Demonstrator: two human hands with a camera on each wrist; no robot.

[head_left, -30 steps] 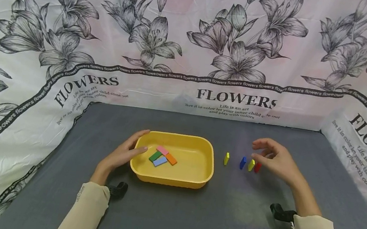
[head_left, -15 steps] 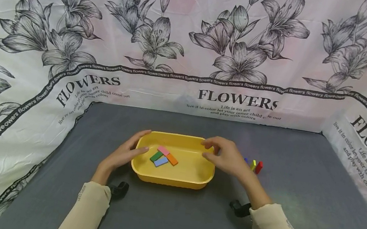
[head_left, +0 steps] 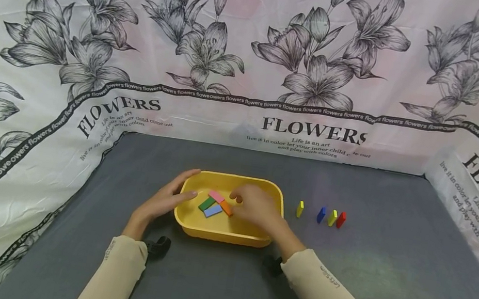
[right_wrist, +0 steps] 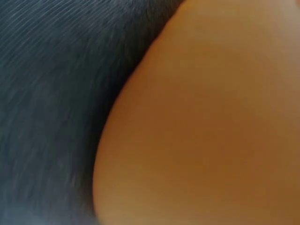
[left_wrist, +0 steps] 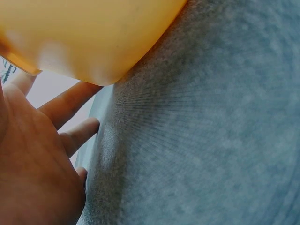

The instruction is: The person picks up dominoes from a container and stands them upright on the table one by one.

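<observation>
A yellow plastic basin (head_left: pixel 189 226) stands on the dark table. My left hand (head_left: pixel 164 200) holds its left end, thumb over the rim and fingers along the outside; the left wrist view shows fingertips at the basin's wall (left_wrist: pixel 93 42). My right hand (head_left: pixel 255 207) reaches into the basin from the right, bent fingers and thumb apart around the right end of an orange block (head_left: pixel 226 207). Beside that block lie a pink block (head_left: pixel 216 196), a green block (head_left: pixel 206 204) and a light blue block (head_left: pixel 213 211). Only the basin's outer wall (right_wrist: pixel 201 122) and table show in the right wrist view.
Right of the basin, small blocks stand on end in a row: a yellow block (head_left: pixel 300 209), a blue block (head_left: pixel 321 215), another yellow block (head_left: pixel 332 217) and a red block (head_left: pixel 341 220). Flower-printed cloth (head_left: pixel 206 123) borders the table (head_left: pixel 208 286) at the back and sides.
My right hand has moved left, from beside the standing red block, over the basin's right rim and down inside. The left hand keeps its place on the basin.
</observation>
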